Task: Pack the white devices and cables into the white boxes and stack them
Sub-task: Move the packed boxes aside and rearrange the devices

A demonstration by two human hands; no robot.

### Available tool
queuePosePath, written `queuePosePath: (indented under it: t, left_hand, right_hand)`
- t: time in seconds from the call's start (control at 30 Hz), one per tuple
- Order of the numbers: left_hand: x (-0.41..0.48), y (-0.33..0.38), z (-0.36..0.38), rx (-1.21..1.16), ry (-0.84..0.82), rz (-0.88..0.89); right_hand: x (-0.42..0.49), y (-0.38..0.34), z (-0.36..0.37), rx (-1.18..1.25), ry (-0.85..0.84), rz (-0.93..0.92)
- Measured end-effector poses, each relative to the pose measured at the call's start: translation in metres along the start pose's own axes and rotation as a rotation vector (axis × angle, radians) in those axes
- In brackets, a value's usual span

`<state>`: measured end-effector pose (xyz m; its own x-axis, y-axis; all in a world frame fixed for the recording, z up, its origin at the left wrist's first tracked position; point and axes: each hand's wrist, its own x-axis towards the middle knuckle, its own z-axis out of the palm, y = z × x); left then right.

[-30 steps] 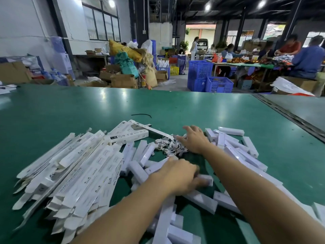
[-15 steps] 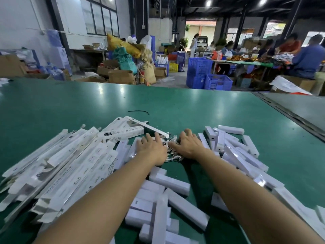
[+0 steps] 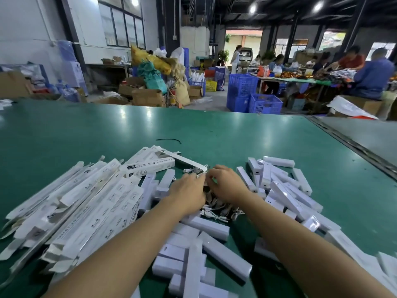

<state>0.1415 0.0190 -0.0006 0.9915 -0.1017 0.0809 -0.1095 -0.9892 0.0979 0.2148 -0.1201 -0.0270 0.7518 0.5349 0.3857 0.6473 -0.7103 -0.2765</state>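
Observation:
Both hands meet over a small heap of white cables (image 3: 217, 211) in the middle of the green table (image 3: 107, 130). My left hand (image 3: 189, 193) and my right hand (image 3: 225, 183) have curled fingers that pinch a cable between them; the fingertips hide the exact hold. White bar-shaped devices (image 3: 214, 252) lie scattered in front of me and to the right (image 3: 281, 190). Flat unfolded white boxes (image 3: 86, 203) are piled on the left, and one made-up box (image 3: 150, 166) lies behind them.
A black tie or wire (image 3: 168, 140) lies alone on the table beyond the pile. A metal seam (image 3: 352, 145) runs along the table's right side. Blue crates (image 3: 253, 97), cartons and seated people fill the room behind.
My left hand left the devices near me and moved forward to the cable heap beside my right hand. Both hands now pinch at a cable.

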Motion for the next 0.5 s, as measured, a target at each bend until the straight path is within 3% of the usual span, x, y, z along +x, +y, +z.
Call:
queuePosePath:
  t: [0.17, 0.37, 0.5]
  left_hand:
    - [-0.008, -0.010, 0.003, 0.132, -0.098, -0.149]
    - [0.006, -0.016, 0.005, 0.116, -0.272, -0.264]
    - [0.011, -0.017, 0.004, 0.061, -0.239, -0.217]
  right_hand:
    - [0.042, -0.024, 0.012, 0.063, -0.233, -0.117]
    - [0.065, -0.023, 0.036, -0.228, -0.449, -0.134]
    - [0.056, -0.021, 0.029, -0.180, -0.386, -0.049]
